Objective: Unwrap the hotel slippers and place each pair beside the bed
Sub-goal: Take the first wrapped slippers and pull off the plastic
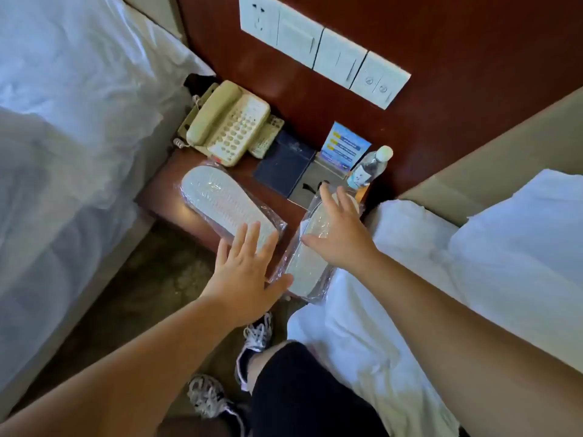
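Observation:
Two pairs of white hotel slippers in clear plastic wrap lie sole-up on the dark wooden nightstand. The left wrapped pair lies diagonally across the stand. My left hand hovers flat over its near end, fingers spread, holding nothing. The right wrapped pair overhangs the stand's front edge against the right bed. My right hand rests on top of it, fingers apart, covering its middle.
A beige telephone, a dark booklet, a blue card and a water bottle crowd the stand's back. White-sheeted beds flank it left and right. My sneakers stand on the carpet below.

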